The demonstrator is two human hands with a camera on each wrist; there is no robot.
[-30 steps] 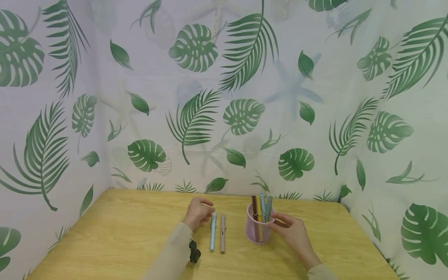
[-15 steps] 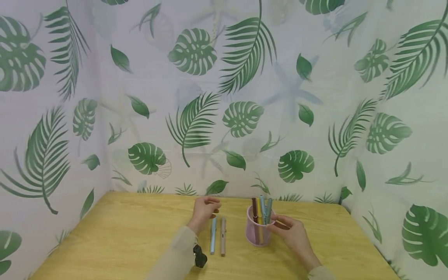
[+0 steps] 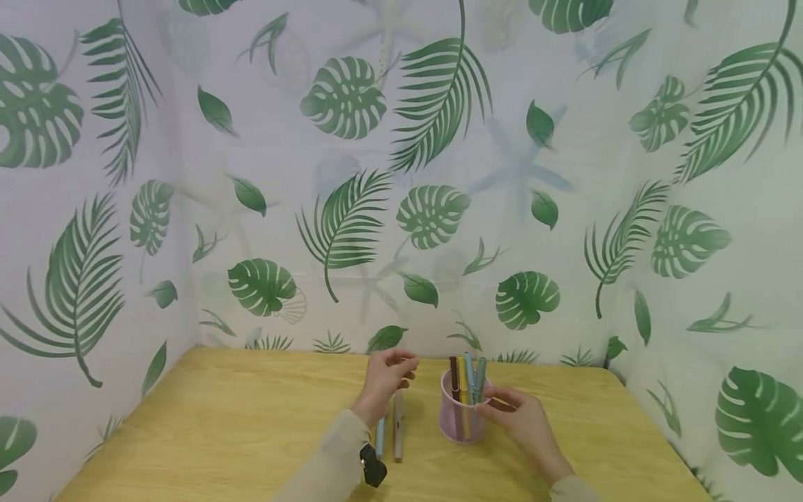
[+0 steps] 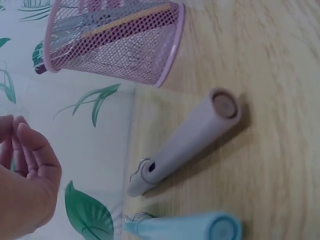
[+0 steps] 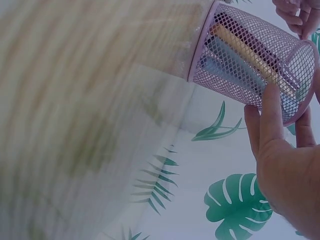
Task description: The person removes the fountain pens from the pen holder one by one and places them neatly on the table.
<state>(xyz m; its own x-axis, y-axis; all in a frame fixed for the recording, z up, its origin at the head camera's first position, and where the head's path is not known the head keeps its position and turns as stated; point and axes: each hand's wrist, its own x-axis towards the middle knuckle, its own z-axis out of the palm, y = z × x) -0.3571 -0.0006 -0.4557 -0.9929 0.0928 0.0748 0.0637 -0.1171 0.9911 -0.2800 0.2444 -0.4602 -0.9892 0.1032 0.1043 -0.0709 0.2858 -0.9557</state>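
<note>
A pink mesh pen holder point(image 3: 447, 421) stands upright on the table with several pens in it: dark maroon, yellow, light blue and teal. My right hand point(image 3: 525, 427) grips its right side near the rim, thumb and fingers spread around the mesh in the right wrist view. Left of the holder, a light blue pen point(image 4: 182, 228) and a pinkish-grey pen point(image 4: 190, 134) lie side by side with their clips toward the wall. Above their far ends hovers my left hand point(image 3: 384, 380), fingers loosely curled with nothing in them; it hides part of the blue pen in the head view.
The wooden table point(image 3: 238, 418) reaches back to a white sheet point(image 3: 351, 307) printed with green leaves, which also closes off both sides. A black device point(image 3: 373, 467) is strapped to my left wrist.
My left hand has shifted right, from beside the blue pen to over the far ends of both pens. My right hand keeps its hold on the pen holder.
</note>
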